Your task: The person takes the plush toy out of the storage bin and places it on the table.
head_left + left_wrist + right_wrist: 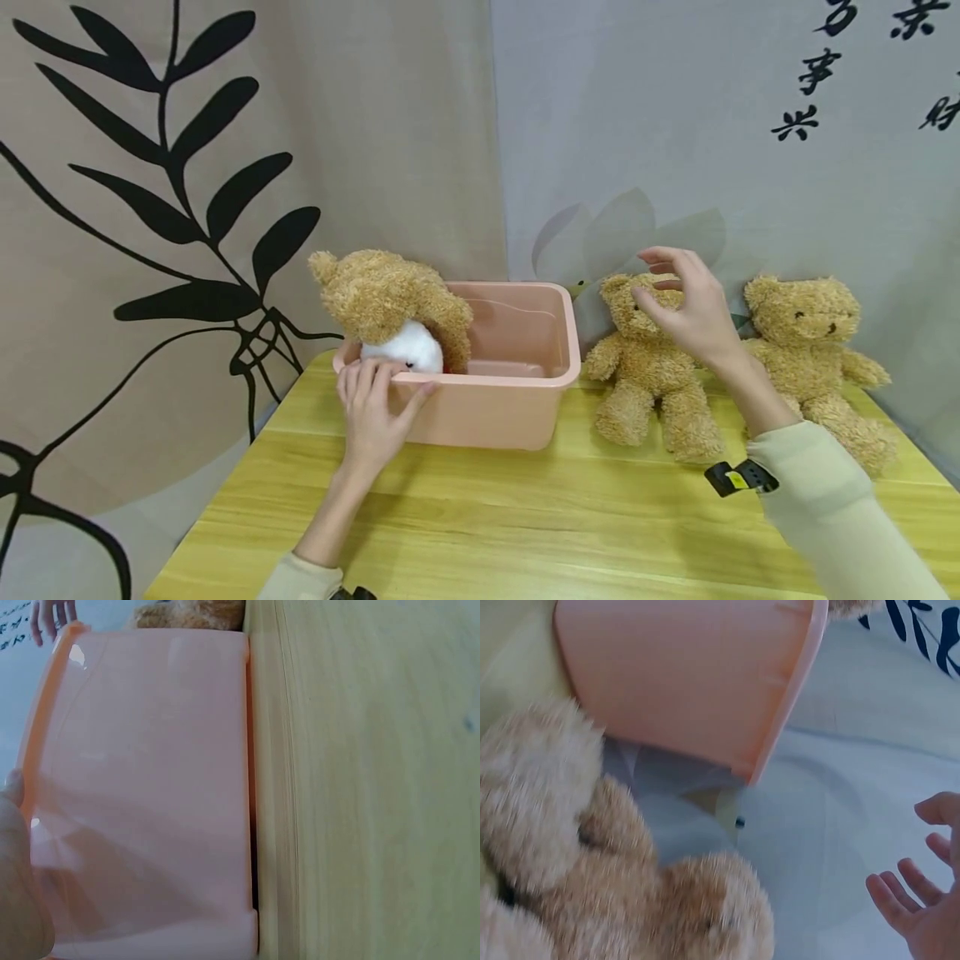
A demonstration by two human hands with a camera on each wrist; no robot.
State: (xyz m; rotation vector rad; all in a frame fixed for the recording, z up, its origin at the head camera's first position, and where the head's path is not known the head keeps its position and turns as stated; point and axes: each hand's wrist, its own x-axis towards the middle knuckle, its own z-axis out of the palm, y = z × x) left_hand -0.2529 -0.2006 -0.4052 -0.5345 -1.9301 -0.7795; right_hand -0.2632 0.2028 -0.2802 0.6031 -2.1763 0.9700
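Observation:
My left hand (375,417) grips the front rim of a pink plastic bin (487,417), fingers over the edge and thumb along the outside. In the left wrist view, part of that hand lies beside the bin's wall (150,750). Inside the bin's left end, a tan teddy bear (375,292) slumps over a white plush toy (416,350), whose lower part is hidden. My right hand (693,312) hovers by the head of a second teddy bear (648,379), holding nothing. Its fingers are spread and loosely bent in the right wrist view.
A third teddy bear (810,358) sits at the right, leaning near the back curtain (630,108). All stand on a wooden table (525,517). The bin's right half shows its bare floor and walls.

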